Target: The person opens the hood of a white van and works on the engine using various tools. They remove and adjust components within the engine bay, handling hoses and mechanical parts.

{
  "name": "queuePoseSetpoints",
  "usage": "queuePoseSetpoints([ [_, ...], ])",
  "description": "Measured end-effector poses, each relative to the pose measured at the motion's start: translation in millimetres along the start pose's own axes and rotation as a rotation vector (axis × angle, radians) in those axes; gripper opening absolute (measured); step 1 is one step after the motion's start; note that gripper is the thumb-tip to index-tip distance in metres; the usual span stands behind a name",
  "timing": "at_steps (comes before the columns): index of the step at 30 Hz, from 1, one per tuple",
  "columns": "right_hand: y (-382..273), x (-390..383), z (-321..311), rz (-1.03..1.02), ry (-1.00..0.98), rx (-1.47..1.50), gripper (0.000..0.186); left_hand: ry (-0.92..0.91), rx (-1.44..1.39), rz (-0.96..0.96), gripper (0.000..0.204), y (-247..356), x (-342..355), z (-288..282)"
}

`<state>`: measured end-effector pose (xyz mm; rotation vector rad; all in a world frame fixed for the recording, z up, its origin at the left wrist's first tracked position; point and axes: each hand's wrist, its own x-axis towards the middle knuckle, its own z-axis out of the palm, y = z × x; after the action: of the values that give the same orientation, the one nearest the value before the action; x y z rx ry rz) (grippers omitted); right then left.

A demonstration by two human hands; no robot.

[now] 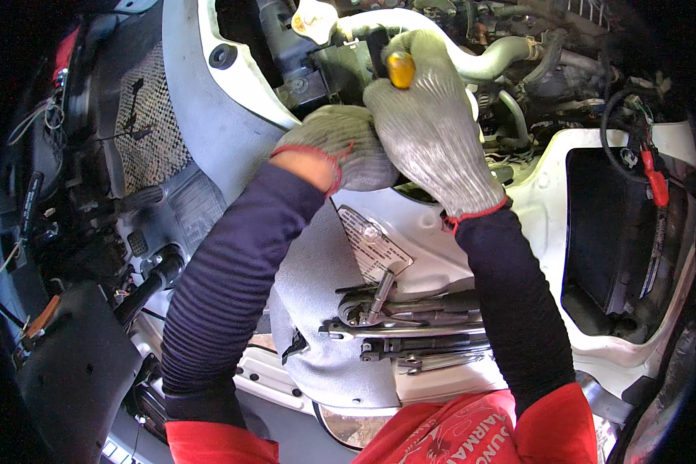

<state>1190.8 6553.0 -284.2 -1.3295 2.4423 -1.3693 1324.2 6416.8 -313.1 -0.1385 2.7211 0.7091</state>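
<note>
- Nearest to us, below the forearms, lies the front of a red shirt (pixel 456 425). Between the forearms a row of metal hand tools (pixel 410 333) rests on the bodywork, neither hand on them; we judge these to be laid by within reach.
- Just beyond, a pale printed plate (pixel 373 240) lies flat on the white bodywork.
- Next come the two gloved hands, close together over the open bay. The left hand (pixel 336 147) sits lower, its fingers out of our sight; we cannot tell how far they are closed or whether they hold anything.
- The right hand (pixel 433 116) is curled into a fist around an amber handle (pixel 400 69).
- The amber handle is above the bay, near a pale hose (pixel 472 62). We see only its rounded, glossy, yellow-orange end projecting from the glove; the rest is hidden, as is whatever it may meet below.
- Concerning progress, the bay is exposed, so we judge access complete and the work under way. We make out no part freed or fitted, and cannot tell how much remains.
- Farthest, we find a whitish cap (pixel 315 19) at the bay's upper edge.
</note>
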Motion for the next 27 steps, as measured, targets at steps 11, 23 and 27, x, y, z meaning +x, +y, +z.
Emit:
queuePoseSetpoints([
  [11,-6,0,-5,-0.290,-0.200,-0.190,0.024,0.959,-0.600,-0.589,0.026,107,-46,-78],
  [23,-21,14,-20,0.198,-0.318,0.609,0.032,0.924,-0.669,-0.174,0.031,79,-1,-56],
  [27,-14,10,-7,0.171,-0.344,0.488,0.032,0.894,-0.615,-0.163,0.036,70,-6,-50],
])
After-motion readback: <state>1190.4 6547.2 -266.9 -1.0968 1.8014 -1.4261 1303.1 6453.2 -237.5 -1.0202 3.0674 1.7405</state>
